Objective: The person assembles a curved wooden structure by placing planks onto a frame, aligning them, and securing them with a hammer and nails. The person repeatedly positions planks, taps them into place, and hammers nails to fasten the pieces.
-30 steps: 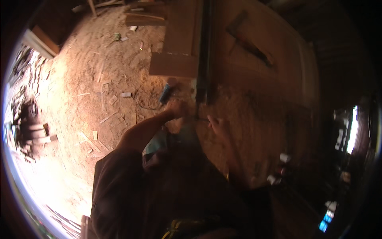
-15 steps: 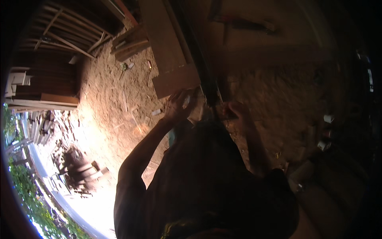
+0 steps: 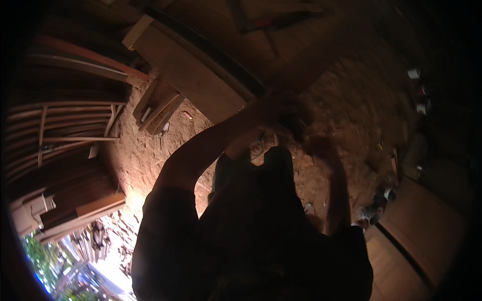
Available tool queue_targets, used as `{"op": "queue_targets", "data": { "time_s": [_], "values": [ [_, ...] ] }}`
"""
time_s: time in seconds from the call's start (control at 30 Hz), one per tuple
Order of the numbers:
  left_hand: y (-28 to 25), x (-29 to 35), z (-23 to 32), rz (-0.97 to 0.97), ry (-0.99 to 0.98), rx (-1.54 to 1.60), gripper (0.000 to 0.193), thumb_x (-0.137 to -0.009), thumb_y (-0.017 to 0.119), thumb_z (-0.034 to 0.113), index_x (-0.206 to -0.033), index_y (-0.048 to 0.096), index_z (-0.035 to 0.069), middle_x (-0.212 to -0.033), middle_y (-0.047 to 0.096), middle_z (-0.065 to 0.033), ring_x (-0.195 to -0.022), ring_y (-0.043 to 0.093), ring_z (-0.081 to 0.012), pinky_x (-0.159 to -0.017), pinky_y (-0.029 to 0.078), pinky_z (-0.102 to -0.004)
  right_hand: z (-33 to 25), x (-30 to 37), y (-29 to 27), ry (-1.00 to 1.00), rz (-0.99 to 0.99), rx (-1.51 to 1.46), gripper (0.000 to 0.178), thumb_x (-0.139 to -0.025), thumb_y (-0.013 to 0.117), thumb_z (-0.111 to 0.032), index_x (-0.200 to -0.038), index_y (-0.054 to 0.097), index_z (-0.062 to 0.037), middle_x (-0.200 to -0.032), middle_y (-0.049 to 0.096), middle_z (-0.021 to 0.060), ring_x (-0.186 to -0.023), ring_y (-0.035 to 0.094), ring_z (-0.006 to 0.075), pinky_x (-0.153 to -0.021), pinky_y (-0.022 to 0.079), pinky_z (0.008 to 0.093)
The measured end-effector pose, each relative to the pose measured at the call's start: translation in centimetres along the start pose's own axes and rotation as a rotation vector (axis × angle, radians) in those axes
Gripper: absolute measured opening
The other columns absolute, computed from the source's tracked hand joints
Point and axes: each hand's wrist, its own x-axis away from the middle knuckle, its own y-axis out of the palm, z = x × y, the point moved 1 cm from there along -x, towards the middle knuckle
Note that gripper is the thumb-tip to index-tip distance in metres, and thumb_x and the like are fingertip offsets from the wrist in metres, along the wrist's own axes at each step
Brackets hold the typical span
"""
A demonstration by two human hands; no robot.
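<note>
My left hand (image 3: 275, 106) reaches across to the right, past the near end of a long brown wooden board (image 3: 188, 72). Shadow and motion blur smear its fingers. Just beyond them is a dark shape (image 3: 297, 123) whose kind I cannot make out; whether the hand grips it is unclear. My right hand (image 3: 321, 146) is close by, below and to the right of that shape, its fingers also blurred and dark. Along the board's far side runs a dark straight strip (image 3: 211, 47).
A dark tool with a red part (image 3: 263, 23) lies on the surface at the top. Short boards (image 3: 160, 108) rest on the dirt floor (image 3: 150, 160) at left, near a slatted wooden frame (image 3: 75, 138). Brown panels (image 3: 422, 226) stand at lower right; wood scraps are at lower left.
The whole view has turned, so the board now slants more across the upper left. My left hand has moved right from the board's end, and my right hand is slightly lower and farther right.
</note>
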Motion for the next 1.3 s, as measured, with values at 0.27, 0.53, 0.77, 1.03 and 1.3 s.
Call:
{"op": "queue_targets", "data": {
  "time_s": [0.27,0.53,0.77,1.03,1.3],
  "values": [
    [-1.0,0.5,0.3,-0.074,0.075,-0.039,0.095,-0.081,0.072,0.070,-0.151,0.044,0.013,-0.165,0.031,-0.0147,-0.154,0.026,-0.0335,-0.118,0.025,-0.0546,21.0,4.1,19.4,0.018,-0.059,1.113,0.017,-0.094,0.061,-0.025,-0.092,0.072,-0.0118,-0.083,0.073,0.0138,-0.072,0.073,0.0304,-0.065,0.056,0.0440],
    [-1.8,1.9,0.2,-0.096,0.023,-0.083,0.091,-0.081,0.079,0.060,-0.151,0.043,0.014,-0.165,0.030,-0.0144,-0.154,0.026,-0.0341,-0.117,0.026,-0.0547,22.8,2.4,17.6,0.660,0.431,-1.154,0.046,-0.108,0.048,-0.043,-0.133,0.058,-0.0062,-0.081,0.061,0.0039,-0.057,0.049,0.0092,-0.046,0.037,0.0254],
    [-1.0,0.7,0.7,-0.078,0.064,-0.079,0.095,-0.077,0.079,0.064,-0.150,0.043,0.014,-0.164,0.033,-0.0149,-0.153,0.028,-0.0353,-0.116,0.027,-0.0552,23.9,-1.0,7.8,0.258,0.495,-1.835,0.057,-0.105,0.048,-0.049,-0.132,0.063,-0.0014,-0.103,0.072,0.0150,-0.075,0.064,0.0185,-0.053,0.053,0.0260],
    [-1.3,1.3,-0.3,-0.095,0.067,-0.064,0.099,-0.074,0.081,0.063,-0.151,0.043,0.014,-0.163,0.034,-0.0169,-0.152,0.029,-0.0365,-0.115,0.027,-0.0558,5.9,-1.5,-6.3,-0.121,0.554,-0.973,0.068,-0.105,0.044,-0.062,-0.151,0.047,-0.0116,-0.129,0.065,0.0128,-0.106,0.060,0.0198,-0.090,0.046,0.0378],
    [-2.2,2.6,-3.0,0.253,0.048,0.388,0.095,-0.085,0.074,0.064,-0.157,0.038,0.015,-0.163,0.033,-0.0211,-0.152,0.029,-0.0358,-0.120,0.022,-0.0605,-2.8,3.9,2.8,0.424,0.147,-0.107,0.054,-0.104,0.058,-0.048,-0.131,0.063,-0.0017,-0.105,0.076,0.0107,-0.080,0.069,0.0150,-0.068,0.048,0.0239]
  ]
}}
